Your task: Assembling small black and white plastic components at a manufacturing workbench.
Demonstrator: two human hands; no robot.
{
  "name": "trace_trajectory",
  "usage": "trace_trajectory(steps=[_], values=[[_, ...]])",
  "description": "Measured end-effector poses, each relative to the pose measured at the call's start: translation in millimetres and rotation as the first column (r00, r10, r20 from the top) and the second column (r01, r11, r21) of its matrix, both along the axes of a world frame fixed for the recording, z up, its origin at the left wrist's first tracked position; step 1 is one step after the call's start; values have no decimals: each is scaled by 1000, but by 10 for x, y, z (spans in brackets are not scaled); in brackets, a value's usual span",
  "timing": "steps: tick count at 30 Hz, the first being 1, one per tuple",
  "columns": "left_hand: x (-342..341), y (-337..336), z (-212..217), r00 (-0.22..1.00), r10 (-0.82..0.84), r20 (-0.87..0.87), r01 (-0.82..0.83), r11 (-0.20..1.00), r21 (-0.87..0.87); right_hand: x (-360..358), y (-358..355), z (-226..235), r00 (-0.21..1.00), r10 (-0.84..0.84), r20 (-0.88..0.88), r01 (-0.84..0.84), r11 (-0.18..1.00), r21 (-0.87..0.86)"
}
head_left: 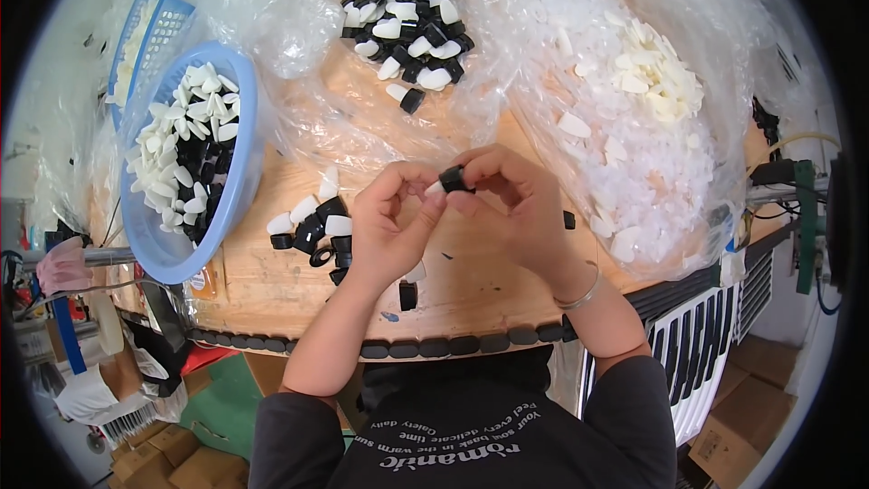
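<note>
Black plastic makes up the cap (455, 179) held between the fingers of both hands. The thumb and forefinger of the left hand (391, 218) are nearly closed, pinching a white tip (435, 189) at the cap's left end; how deep it sits I cannot tell. The right hand (518, 208) curls its fingers round the cap, thumb below, leaving no open gap. A bracelet (581, 292) circles the right wrist.

Just left of the left fingers lies a small cluster (308, 228) of black and white parts. Toward the body from the fingers, a black block (408, 295) stands on the wooden table (489, 294). Straight beyond them rises a pile (412, 32) of black caps with white tips.

Farther left of the fingers, a blue basin (246, 95) tilts, holding white and black parts, with a blue basket (172, 17) behind it. To their right, clear film (520, 82) lies under cream pieces (661, 82). Well below the fingers, past the table edge, are cartons (731, 430) and a green floor (220, 409).
</note>
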State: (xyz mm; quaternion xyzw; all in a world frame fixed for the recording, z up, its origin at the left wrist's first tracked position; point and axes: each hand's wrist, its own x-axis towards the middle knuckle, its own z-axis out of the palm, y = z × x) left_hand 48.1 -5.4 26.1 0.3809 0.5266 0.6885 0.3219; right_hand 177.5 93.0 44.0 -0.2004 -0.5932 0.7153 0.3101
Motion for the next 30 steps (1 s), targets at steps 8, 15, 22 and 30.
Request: trace_trajectory(steps=[8,15,22,30], values=[[-197,-12,32,835,-72,-546,81,997,-7,48,93,144,990,-18,140,-60,842,536],[-159,16,6,830,-5,-558,60,995,80,38,51,131,997,-49,53,6,783,621],[-58,-1,-50,932,53,-359,31,974,225,20,-10,127,994,-81,-67,105,788,607],[-59,52,-59,865,181,-468,-46,957,285,30,20,125,993,-111,-44,99,566,818]])
